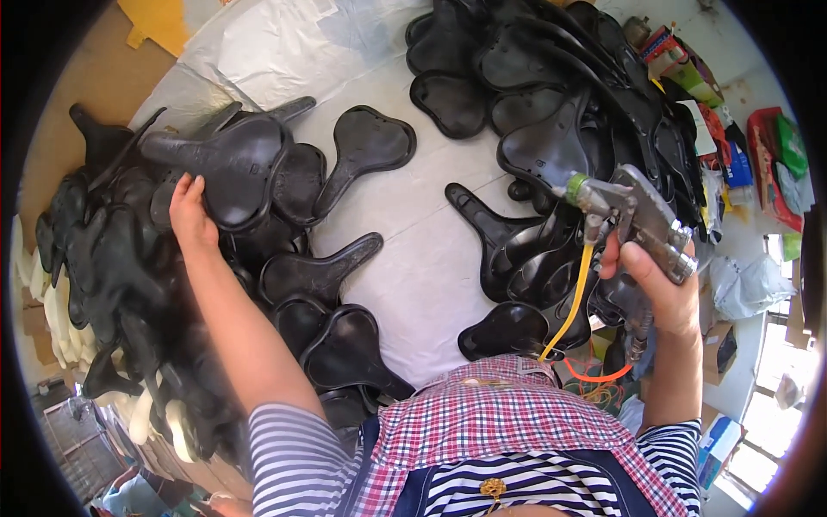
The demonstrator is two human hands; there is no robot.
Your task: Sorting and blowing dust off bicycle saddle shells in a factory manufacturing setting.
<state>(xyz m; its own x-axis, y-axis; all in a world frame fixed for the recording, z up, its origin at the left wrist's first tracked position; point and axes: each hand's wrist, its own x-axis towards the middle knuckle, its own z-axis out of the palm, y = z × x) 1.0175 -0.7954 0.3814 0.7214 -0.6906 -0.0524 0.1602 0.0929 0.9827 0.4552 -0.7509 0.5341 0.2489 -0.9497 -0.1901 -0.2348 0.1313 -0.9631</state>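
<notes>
Holding the gun (633, 211) in the right hand (659, 289), had these fingers wrapped around its body, with a yellow hose (575, 297) hanging below. Pointed the nozzle (575, 183) to the left, roughly toward the saddle (241, 177) at the left hand (195, 217), but well apart from it, across the pale tabletop (409, 258). Saw no clear spray in the air, so could not say if spraying or only aiming.

Judged the work to be somewhere in the middle: had one saddle under the left hand and very many others lying around, in a left pile (121, 250) and a right pile (551, 129). Found black, rather shiny surfaces on both sides, and therefore could not tell finished saddles from remaining ones.

Placed the left fingers (184, 187) on the near edge of the saddle, between its narrow nose, turned left, and its broad end, turned right. Could not tell if gripping firmly or merely touching, nor if lifting the saddle or resting it on the left pile. Left a loose saddle (370, 142) just to the right, untouched.
</notes>
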